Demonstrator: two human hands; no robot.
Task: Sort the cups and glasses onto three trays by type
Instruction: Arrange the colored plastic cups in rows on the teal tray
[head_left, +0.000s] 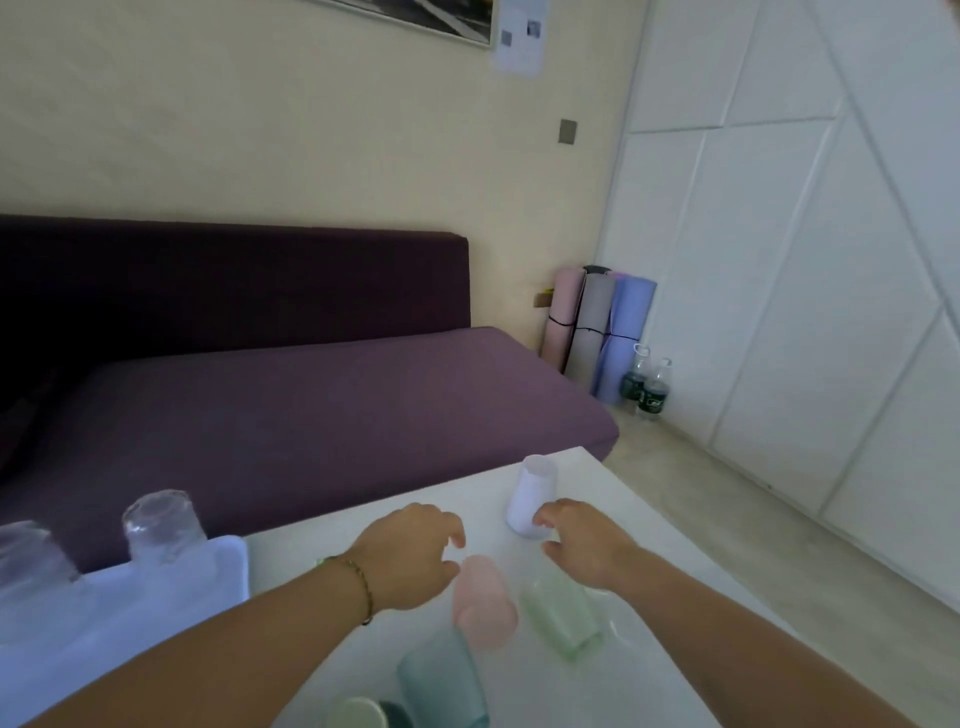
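A purple sofa (311, 405) under a cream wall, rolled mats (597, 327) and bottles (649, 384) in the corner, and up front the white table (467, 488) where the sorting happens.

Far left, a pale tray (156, 597) carries two clear glasses (161, 525), both rim-down at its far edge. That looks like the glass group, with room left nearer the person.

The plastic cups stand loose mid-table: a white cup (532, 493) farthest out, with a pink cup (483, 603) and a green cup (561, 613) side by side closer in. A teal cup (441, 680) stands at the bottom edge.

Both hands are out. The right hand (582, 545) is at the base of the white cup, fingers and thumb spread as if to wrap it. Blur hides whether the fingertips touch, and nothing is gripped. The left hand (410, 556) hovers just beside the pink cup with its fingers loosely curled and holds nothing.

My read is a two-handed pick in the making, one cup per hand, to carry same-type cups off together. The cups are light and tall, so a nudge could tip one.
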